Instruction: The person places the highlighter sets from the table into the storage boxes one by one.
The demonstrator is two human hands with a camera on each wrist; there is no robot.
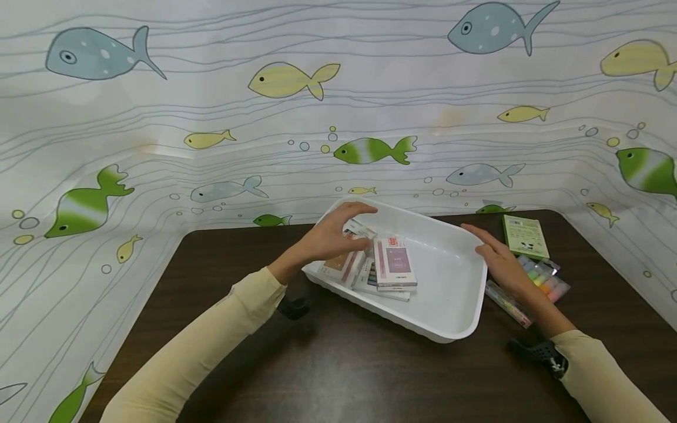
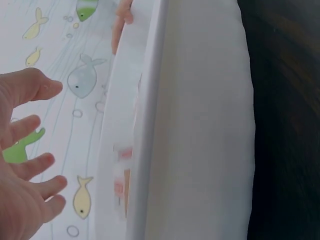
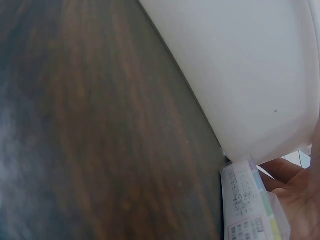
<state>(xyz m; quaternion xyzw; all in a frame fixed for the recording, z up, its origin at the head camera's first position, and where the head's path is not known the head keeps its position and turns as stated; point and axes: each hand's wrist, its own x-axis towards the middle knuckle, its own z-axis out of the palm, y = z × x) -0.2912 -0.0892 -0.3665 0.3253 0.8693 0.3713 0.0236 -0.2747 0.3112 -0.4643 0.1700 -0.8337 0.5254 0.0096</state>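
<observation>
A white plastic tray (image 1: 444,276) stands at an angle on the table. Several flat cartons lie in its left half, among them a white box with a purple panel (image 1: 395,264) and one with a brown panel (image 1: 338,265). Over the tray's left end my left hand (image 1: 335,232) hovers above the cartons, thumb and fingers spread. In the left wrist view those fingers stand apart from the tray wall. My right hand (image 1: 499,258) grips the tray's far right corner, thumb over the rim and fingers along the outside.
To the right of the tray lie a green box (image 1: 526,237), a pack of highlighters (image 1: 545,279) and a slim clear pack of pens (image 1: 509,304). The dark wooden table (image 1: 338,376) ends at a fish-patterned sheet (image 1: 296,158) behind and on both sides.
</observation>
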